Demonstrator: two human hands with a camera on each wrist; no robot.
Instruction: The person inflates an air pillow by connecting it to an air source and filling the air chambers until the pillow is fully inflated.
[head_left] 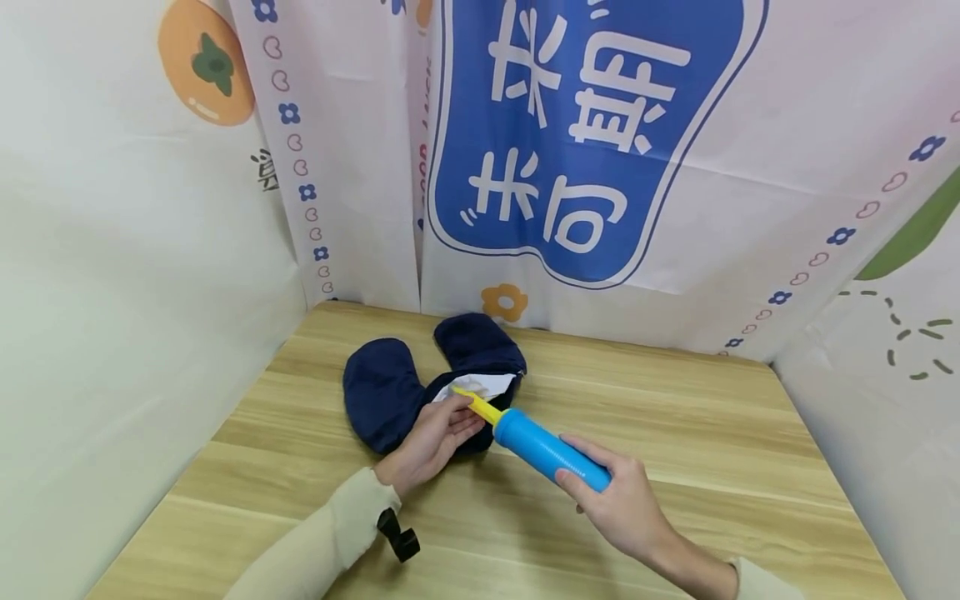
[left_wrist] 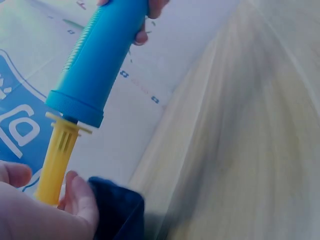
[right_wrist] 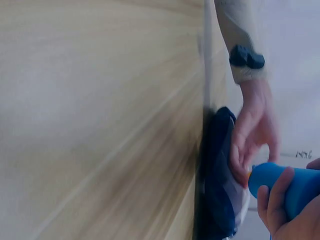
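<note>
Apparently partway: navy neck pillow (head_left: 378, 392) on bench (head_left: 637, 400), cover open on white liner (head_left: 491, 384); right hand (head_left: 626, 504) grips blue hand pump (head_left: 551, 450) beside pillow, left hand (head_left: 433, 442) pinches yellow nozzle (head_left: 486, 408) at pillow's opening. Remaining fill: can't tell.

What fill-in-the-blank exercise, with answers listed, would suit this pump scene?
1. The right hand grips the pump by its barrel, which is coloured ____.
2. The nozzle at the left hand is coloured ____.
3. The dark navy fabric piece is open, showing inner material coloured ____.
4. The small device by the left sleeve is coloured ____.

Missing words: blue; yellow; white; black.
</note>
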